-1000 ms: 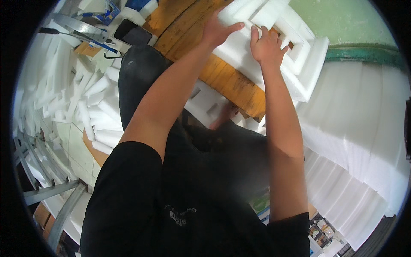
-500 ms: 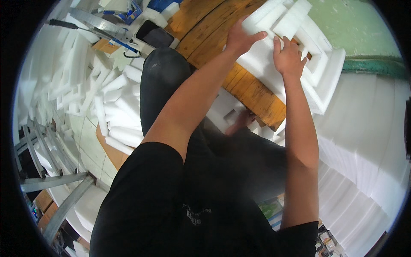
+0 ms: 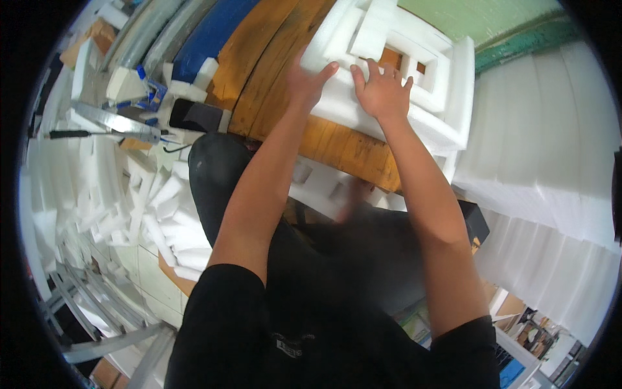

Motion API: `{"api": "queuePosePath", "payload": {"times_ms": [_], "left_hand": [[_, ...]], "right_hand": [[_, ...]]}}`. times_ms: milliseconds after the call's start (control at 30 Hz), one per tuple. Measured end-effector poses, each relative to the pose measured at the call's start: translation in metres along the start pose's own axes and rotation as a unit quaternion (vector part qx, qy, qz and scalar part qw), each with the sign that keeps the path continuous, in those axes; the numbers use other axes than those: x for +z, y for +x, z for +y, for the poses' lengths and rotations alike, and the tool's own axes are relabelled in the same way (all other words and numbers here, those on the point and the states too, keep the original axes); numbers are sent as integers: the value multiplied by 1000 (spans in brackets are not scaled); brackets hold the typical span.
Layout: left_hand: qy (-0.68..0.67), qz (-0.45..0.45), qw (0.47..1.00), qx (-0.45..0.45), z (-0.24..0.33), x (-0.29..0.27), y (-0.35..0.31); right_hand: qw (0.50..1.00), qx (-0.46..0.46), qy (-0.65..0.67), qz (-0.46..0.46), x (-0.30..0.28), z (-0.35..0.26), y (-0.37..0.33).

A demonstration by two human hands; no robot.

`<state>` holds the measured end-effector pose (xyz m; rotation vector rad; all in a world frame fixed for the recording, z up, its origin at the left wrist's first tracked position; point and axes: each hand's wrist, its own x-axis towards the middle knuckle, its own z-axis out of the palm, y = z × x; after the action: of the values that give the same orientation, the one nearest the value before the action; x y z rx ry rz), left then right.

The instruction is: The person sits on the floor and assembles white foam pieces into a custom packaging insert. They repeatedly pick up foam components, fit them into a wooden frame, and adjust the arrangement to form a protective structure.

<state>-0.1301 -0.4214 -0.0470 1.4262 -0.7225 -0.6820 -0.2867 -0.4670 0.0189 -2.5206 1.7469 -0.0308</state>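
Note:
A white foam packing frame [image 3: 427, 120] with rectangular openings lies on the wooden table [image 3: 350, 144]. Across its far left part runs a separate-looking white foam strip [image 3: 376, 29]. My left hand [image 3: 306, 85] is at the near left corner, its thumb over the foam's near side and its other fingers mostly hidden around the left side. To its right, my right hand [image 3: 383, 94] rests with fingers spread on the near rim, fingertips by the opening where brown wood shows through.
Stacked white foam sheets [image 3: 531, 123] stand on the right. Loose foam pieces [image 3: 175, 220] are heaped on the floor at left, near a metal rack [image 3: 116, 347]. A black phone-like object [image 3: 194, 115] lies left of the table. A pale green surface [image 3: 453, 19] is beyond the frame.
My view has turned, so the table and foam sit further left in the picture. Both hands stay at the foam frame's near rim; the right hand's fingers are more spread.

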Motion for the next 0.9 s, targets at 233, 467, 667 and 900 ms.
{"api": "queuePosePath", "payload": {"times_ms": [233, 467, 667, 900], "left_hand": [[-14, -2, 1000, -10, 14, -3, -9], [58, -25, 998, 14, 2, -9, -1], [52, -31, 998, 27, 18, -6, -8], [62, -14, 997, 39, -3, -5, 1]], "right_hand": [[1000, -9, 12, 21, 5, 0, -4], [1000, -1, 23, 7, 6, 0, -2], [1000, 1, 28, -1, -2, 2, 4], [1000, -5, 14, 6, 2, 3, 8]]}}
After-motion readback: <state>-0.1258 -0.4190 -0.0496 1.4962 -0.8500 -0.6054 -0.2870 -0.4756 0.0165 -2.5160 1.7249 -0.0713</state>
